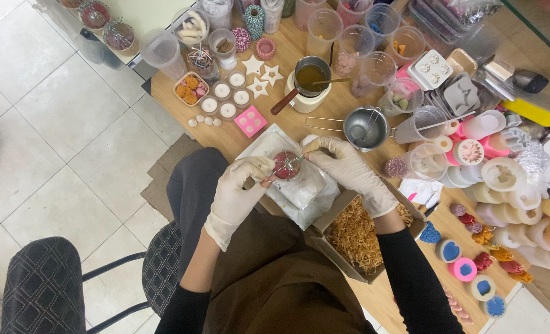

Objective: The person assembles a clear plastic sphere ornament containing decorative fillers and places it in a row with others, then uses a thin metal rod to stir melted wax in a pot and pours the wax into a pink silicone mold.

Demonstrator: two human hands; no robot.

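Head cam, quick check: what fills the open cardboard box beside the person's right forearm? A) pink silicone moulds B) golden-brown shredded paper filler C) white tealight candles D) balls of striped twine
B: the open cardboard box at the table edge, just under the white-gloved right hand, is packed with golden-brown shredded paper filler; the tealights, moulds and twine sit elsewhere on the wooden table.

a metal pot [311, 77] of amber liquid, 2 white stars [262, 75], a pink mould [250, 120] (square), shredded straw [356, 233].
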